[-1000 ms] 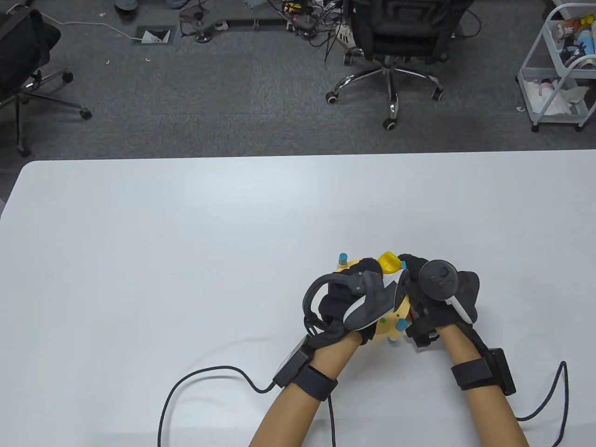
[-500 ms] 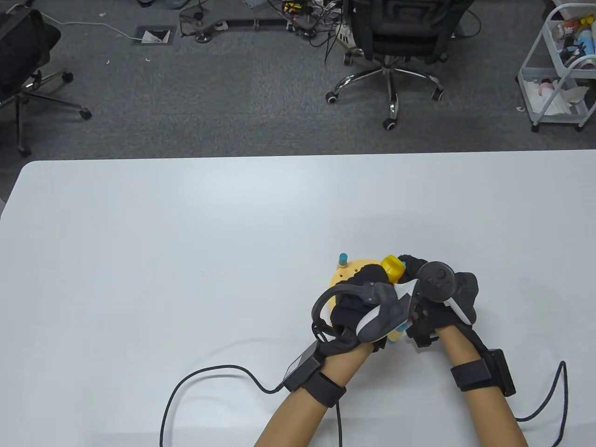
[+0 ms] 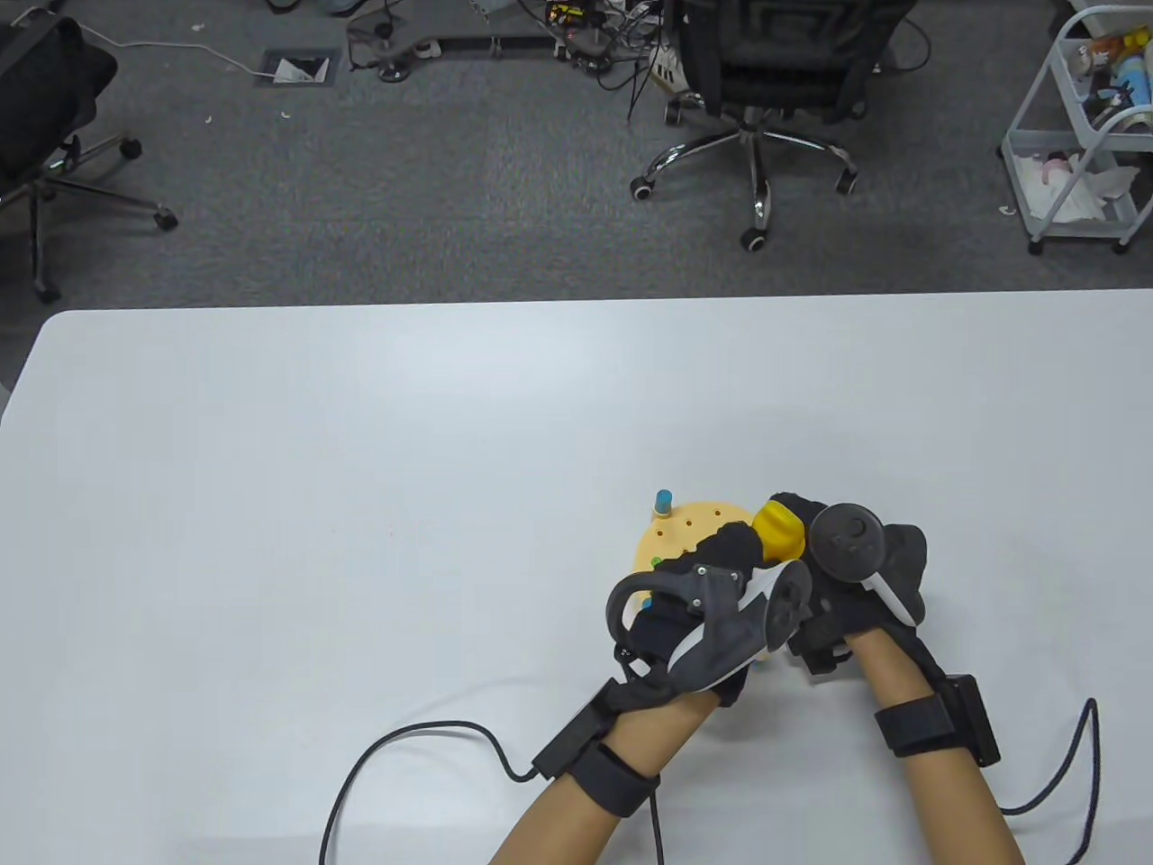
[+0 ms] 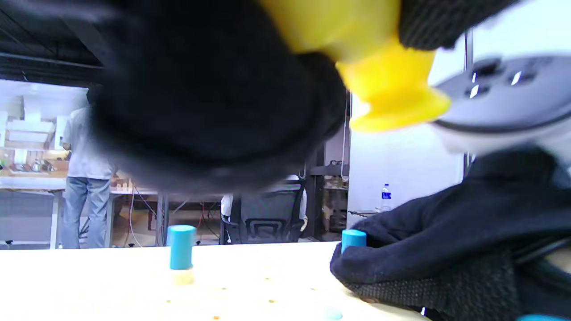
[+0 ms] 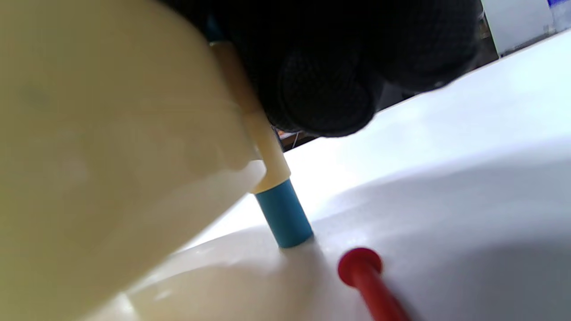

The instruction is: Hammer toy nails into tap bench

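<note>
Lower right of table view: round yellow tap bench on white table | two blue nails upright in it, one red peg beside | left hand over bench, finger state unclear | right hand grips yellow hammer.

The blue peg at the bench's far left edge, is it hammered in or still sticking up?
Sticking up: the blue peg stands proud of the bench top.
</note>
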Demonstrator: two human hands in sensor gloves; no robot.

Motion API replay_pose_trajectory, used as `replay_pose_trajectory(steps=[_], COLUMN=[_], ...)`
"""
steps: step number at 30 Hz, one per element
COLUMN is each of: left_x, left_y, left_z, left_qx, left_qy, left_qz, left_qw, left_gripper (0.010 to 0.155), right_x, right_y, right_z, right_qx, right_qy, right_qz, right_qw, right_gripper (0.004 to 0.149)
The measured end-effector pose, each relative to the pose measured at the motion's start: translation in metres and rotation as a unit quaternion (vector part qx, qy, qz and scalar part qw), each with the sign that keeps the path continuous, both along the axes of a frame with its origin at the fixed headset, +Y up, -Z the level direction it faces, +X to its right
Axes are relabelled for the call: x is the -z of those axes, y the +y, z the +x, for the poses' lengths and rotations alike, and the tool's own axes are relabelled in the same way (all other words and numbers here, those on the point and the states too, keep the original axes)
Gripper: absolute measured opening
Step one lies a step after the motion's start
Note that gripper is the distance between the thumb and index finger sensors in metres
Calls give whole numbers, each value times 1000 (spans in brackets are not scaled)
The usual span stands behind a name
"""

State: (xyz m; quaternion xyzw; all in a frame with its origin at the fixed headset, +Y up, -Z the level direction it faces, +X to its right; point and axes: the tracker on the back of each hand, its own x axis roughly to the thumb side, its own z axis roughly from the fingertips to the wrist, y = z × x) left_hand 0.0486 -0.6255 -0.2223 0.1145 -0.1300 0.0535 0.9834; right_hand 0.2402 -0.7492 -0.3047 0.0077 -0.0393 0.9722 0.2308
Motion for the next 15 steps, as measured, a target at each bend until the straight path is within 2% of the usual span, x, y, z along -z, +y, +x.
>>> replay_pose_trajectory(steps=[2, 4, 7, 10, 15], left_x=[-5, -7, -6, 0, 7], left_y=[-2, -8, -24, -35, -43], left_z=[-19, -38, -71, -88, -102], left_qx=[-38, -64, -93, -102, -125], left_qy=[-8, -11, 5, 24, 45], left_qz=[1, -11, -39, -71, -85], left_qw=[999, 998, 995, 992, 988], left_gripper=[65, 65, 66, 66, 66], right_x=[-5, -11, -26, -30, -29], right_y=[6, 10, 0, -13, -21], right_z=[9, 16, 20, 13, 2], right_qx=[16, 21, -58, -139, -120], right_qy=[-7, -14, -19, -4, -13], right_qz=[-13, -13, -53, -74, -96], right_qw=[1000, 1000, 997, 988, 988], right_gripper=[70, 66, 54, 52, 54])
